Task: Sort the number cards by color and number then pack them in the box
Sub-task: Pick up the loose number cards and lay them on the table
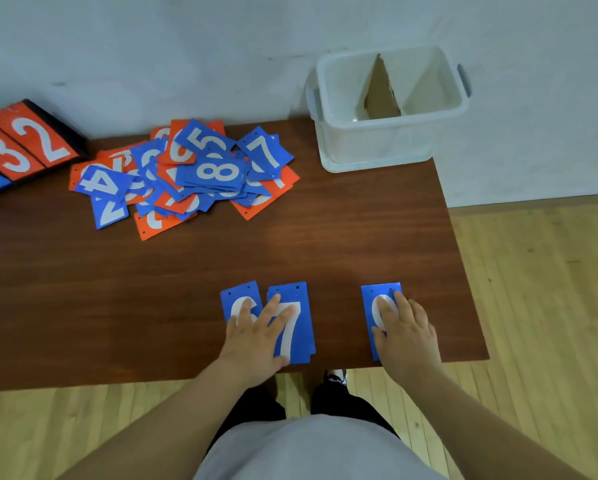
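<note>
Sorting looks to be the step in hand: my left hand (256, 337) presses flat on the blue 6 card (237, 296) and blue 7 card (299, 327). My right hand (406, 336) lies flat on a third blue card (372, 299), digit half hidden, all well short of the box (391, 147). Next I'd fetch the blue 8 card (218, 172) from the pile (183, 188) left of the box.

Grey shirt (311, 448), black trousers (252, 407), bare forearms (186, 403), perhaps a black-and-white shoe (335, 377)
</note>
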Available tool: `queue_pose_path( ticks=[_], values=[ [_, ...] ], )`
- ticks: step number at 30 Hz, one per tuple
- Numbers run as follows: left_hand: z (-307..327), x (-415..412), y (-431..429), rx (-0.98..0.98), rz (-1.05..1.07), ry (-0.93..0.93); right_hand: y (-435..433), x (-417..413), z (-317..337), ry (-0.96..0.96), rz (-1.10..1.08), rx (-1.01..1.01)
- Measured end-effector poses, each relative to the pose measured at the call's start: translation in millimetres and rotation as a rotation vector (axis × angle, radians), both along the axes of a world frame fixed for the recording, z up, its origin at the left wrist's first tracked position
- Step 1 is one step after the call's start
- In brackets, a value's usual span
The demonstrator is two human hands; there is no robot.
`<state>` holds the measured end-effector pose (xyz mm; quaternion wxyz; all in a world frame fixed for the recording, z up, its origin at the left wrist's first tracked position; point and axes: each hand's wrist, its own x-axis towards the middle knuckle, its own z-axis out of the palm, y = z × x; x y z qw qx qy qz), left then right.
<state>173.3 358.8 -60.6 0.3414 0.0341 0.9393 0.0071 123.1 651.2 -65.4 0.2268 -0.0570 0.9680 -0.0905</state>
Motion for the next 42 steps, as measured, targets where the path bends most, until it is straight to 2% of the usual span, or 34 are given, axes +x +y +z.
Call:
queue_pose_path(
  ticks=[10, 17, 24, 35, 42],
  values=[
    [1.9, 9.1, -10.9, -0.046, 0.045, 0.076, -1.3, -3.8, 0.7, 0.05, -0.048, 0.022],
    [5.9, 4.4, -33.9, 0.011, 0.136, 0.141, -48.5, -20.2, 17.3, 0.042, 0.013, -0.027],
    [16.9, -16.9, -114.3, 0.034, 0.223, 0.184, -137.3, -50.1, 27.2, 0.021, 0.065, -0.08],
    [31.8, -93.9, -269.2, -0.011, 0.312, 0.274, -288.4, -114.6, 41.3, 0.045, -0.079, -0.144],
    [29.5, -141.0, -338.0, -0.032, 0.405, 0.275, -348.6, -160.0, 40.3, 0.057, -0.088, -0.096]
  ],
)
